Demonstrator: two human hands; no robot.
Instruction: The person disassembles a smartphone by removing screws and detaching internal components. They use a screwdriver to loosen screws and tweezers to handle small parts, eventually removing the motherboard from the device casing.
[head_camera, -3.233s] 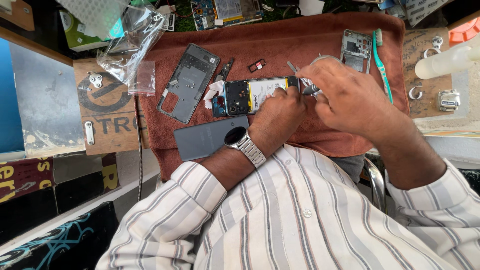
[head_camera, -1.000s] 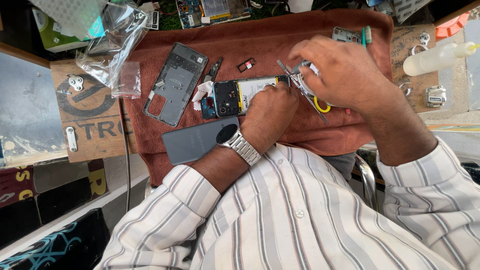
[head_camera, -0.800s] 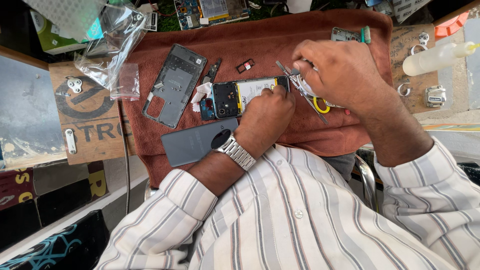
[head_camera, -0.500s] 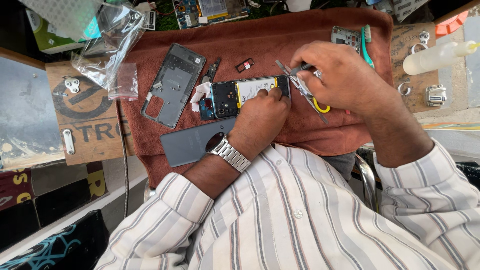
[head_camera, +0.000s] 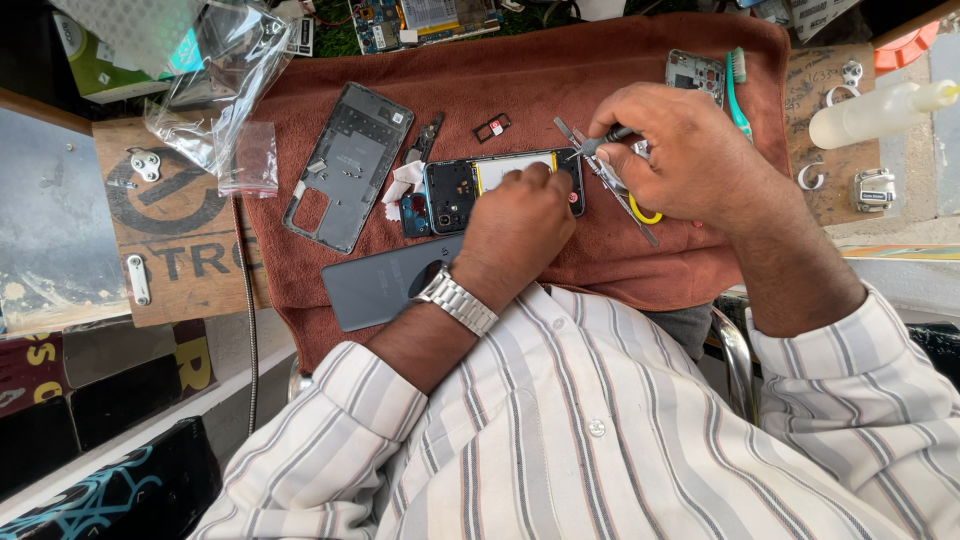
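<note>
On the brown cloth (head_camera: 560, 90), near its middle, an opened phone (head_camera: 470, 190) is pressed down by the left hand (head_camera: 515, 225). A thin tool (head_camera: 600, 145) is pinched closed in the right hand (head_camera: 690, 150) just beside the phone.

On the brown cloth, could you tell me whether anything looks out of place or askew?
Nothing looks spilled or broken. The opened phone lies flat under the left hand; the right hand holds a tool at its end. Its grey back frame lies tilted beside it, and a small tray sits loose above.
</note>
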